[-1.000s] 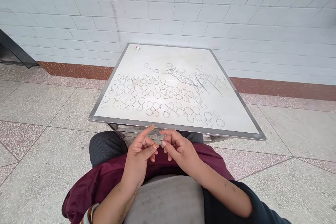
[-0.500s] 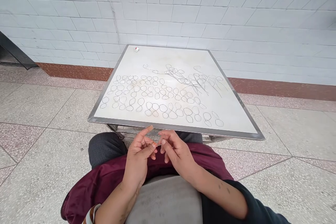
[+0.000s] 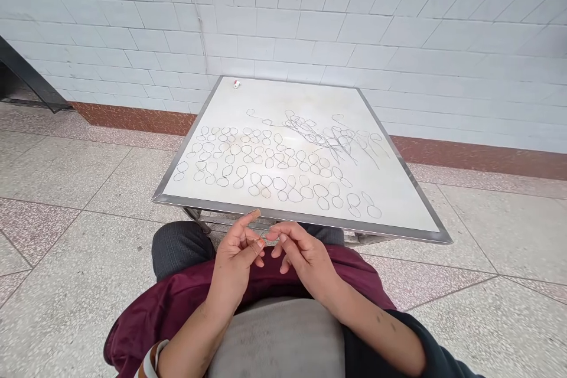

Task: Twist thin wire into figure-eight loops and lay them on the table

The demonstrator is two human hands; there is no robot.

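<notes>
My left hand (image 3: 234,260) pinches a thin wire between thumb and fingers, its index finger stretched up toward the table edge. Close beside it, my right hand (image 3: 305,254) has thumb and index finger pressed together at the wire's other side. The wire is very fine and mostly hidden by the fingers. Both hands are over my lap, just in front of the white table (image 3: 266,97). Rows of thin wire figure-eight loops (image 3: 323,196) lie on the tabletop. Behind them to the right is a tangled heap of wires (image 3: 341,139) with looped ends and straight tails.
A small white and red object (image 3: 237,84) sits at the table's back left corner. The metal rim (image 3: 301,217) runs along the near edge, above my knees. A white tiled wall (image 3: 310,29) stands behind the table. A dark panel (image 3: 31,80) leans at the far left.
The camera view has shifted slightly, moving the table right in the picture. My right hand has moved a little away from my left, and a bit of wire now shows between them.
</notes>
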